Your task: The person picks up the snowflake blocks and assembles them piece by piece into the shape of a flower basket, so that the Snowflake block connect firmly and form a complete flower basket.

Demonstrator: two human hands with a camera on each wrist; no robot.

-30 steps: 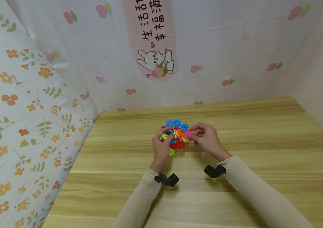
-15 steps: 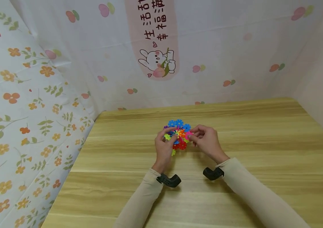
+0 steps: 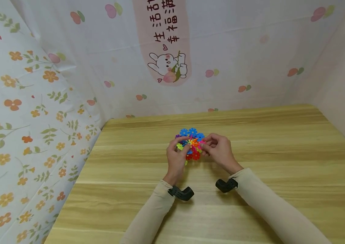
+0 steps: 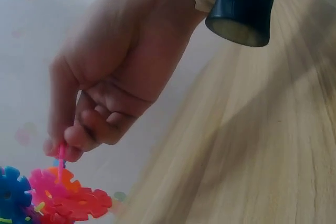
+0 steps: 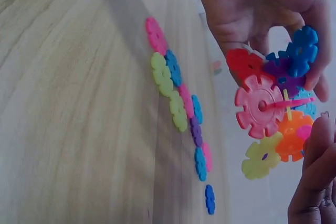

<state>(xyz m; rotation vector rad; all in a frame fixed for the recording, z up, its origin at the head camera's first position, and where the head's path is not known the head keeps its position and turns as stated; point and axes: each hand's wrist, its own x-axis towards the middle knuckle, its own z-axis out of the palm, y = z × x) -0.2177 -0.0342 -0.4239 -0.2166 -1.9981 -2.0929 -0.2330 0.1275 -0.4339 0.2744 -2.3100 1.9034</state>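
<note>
My left hand (image 3: 176, 157) grips a cluster of joined notched plastic snowflake discs, thumb in front and index finger over the top. In the right wrist view this cluster shows a light pink disc (image 5: 258, 106), an orange disc (image 5: 290, 137), a yellow-green disc (image 5: 262, 156) and blue, red and purple ones, held under the left hand (image 5: 273, 3). To its right, my right hand (image 3: 221, 152) pinches a pink disc (image 3: 201, 145) at the cluster's right side. The left wrist view catches that pink disc (image 4: 61, 163) edge-on, between thumb and fingertips.
More snowflake discs, among them a yellow-green one (image 5: 162, 74) and a pink one (image 5: 155, 35), line up against the wooden table (image 3: 266, 142) in the right wrist view. A patterned white cloth (image 3: 236, 40) hangs behind, a floral one (image 3: 29, 101) at left.
My right hand, pinching the pink disc, has come slightly left, closer in to the cluster. My left hand keeps its grip. The head view has shifted a little.
</note>
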